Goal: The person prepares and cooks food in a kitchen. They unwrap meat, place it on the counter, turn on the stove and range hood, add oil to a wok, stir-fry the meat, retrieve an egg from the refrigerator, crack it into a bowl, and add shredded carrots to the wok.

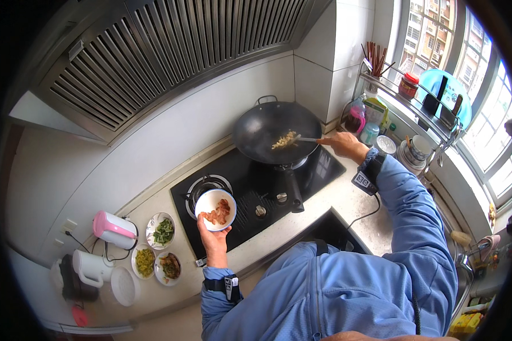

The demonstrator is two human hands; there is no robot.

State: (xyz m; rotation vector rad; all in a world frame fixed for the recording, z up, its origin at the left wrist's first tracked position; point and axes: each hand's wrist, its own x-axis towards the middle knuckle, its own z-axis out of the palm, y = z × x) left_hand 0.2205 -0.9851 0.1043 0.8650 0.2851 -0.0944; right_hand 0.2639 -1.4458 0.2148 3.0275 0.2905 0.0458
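Observation:
My left hand grips a white bowl with a blue rim, tilted so that reddish-brown meat pieces show inside. Below the bowl is the left burner of a black glass gas hob. My right hand is closed around the brown handle of a metal spatula. Its tip touches pale yellow chopped food, which looks like minced garlic or ginger, in a dark wok. The wok sits on the right burner, its black handle pointing towards me.
Left of the hob stand plates of chopped greens, yellow-green pickles and dark food, near a pink-and-white kettle and a white jug. A metal rack with jars and knives stands by the window. The range hood hangs overhead.

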